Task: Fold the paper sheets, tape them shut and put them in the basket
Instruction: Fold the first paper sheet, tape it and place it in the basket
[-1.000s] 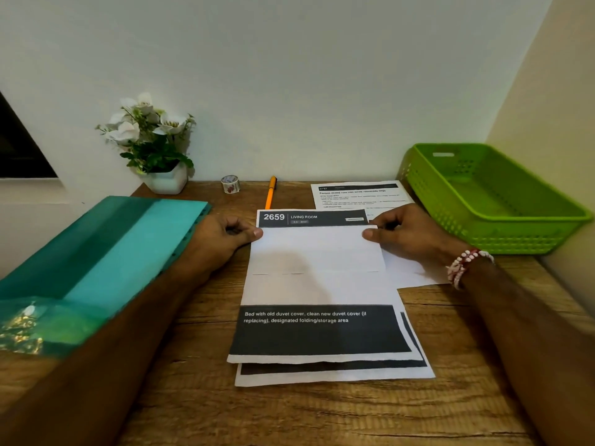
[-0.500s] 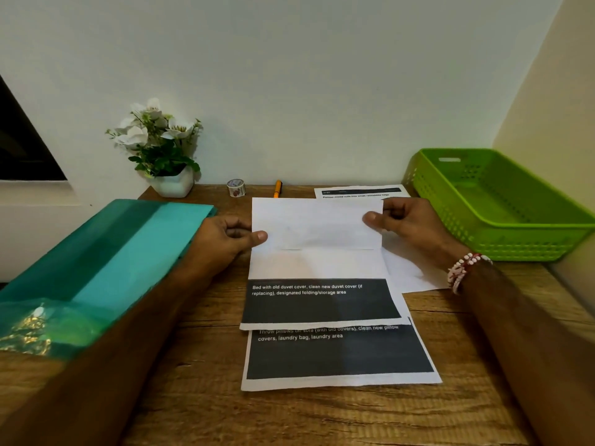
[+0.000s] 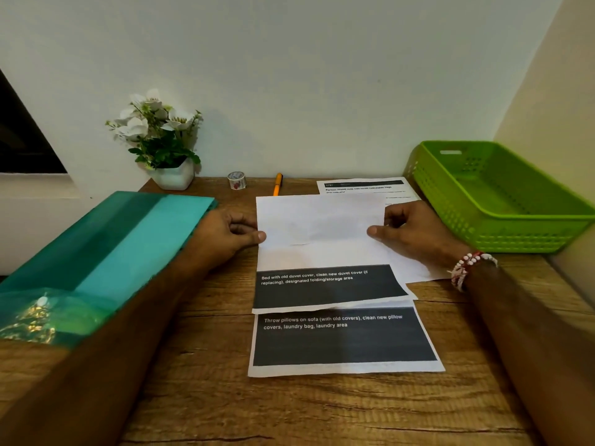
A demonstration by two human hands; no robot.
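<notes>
A printed paper sheet (image 3: 322, 252) lies in the middle of the wooden table (image 3: 209, 397), its top part folded down so the white back shows. My left hand (image 3: 228, 233) pinches its left edge and my right hand (image 3: 415, 233) pinches its right edge. Under it lies a second sheet (image 3: 344, 342) with a dark printed band, and a third sheet (image 3: 363, 185) lies further back. A small tape roll (image 3: 237, 180) stands by the wall. The green plastic basket (image 3: 502, 220) sits at the right with nothing in it.
A white pot of flowers (image 3: 167, 156) stands at the back left. An orange pen (image 3: 278, 184) lies beside the tape roll. A teal folded cloth (image 3: 106, 252) covers the table's left side. Walls close off the back and right.
The folded flap has been carried further up and now covers the sheet's printed header. The sheet has slid away from me, baring the lower sheet's dark band.
</notes>
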